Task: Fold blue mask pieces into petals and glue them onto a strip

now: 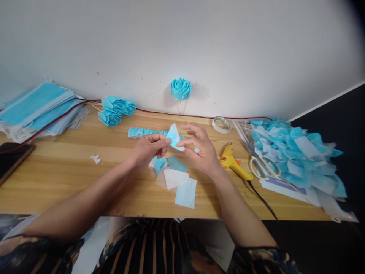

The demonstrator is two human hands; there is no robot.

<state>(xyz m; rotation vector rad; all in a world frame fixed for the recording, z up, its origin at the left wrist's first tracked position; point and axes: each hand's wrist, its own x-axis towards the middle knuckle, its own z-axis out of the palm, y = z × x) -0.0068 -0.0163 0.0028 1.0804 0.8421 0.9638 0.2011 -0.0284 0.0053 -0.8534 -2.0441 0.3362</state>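
Observation:
Above the middle of the table, my left hand pinches a small folded piece of blue-and-white mask fabric between thumb and fingers. My right hand has its thumb and a finger at the lower right corner of that same piece, while its other fingers are raised and spread. Just behind the hands lies a row of folded blue petals, partly hidden by them. Several loose cut squares, among them a light blue square and a white square, overlap on the wood below the hands.
On the right are a yellow glue gun, scissors, a tape roll and a heap of blue pieces. A blue fabric flower stands by the wall. Left are more flowers, stacked masks and a phone.

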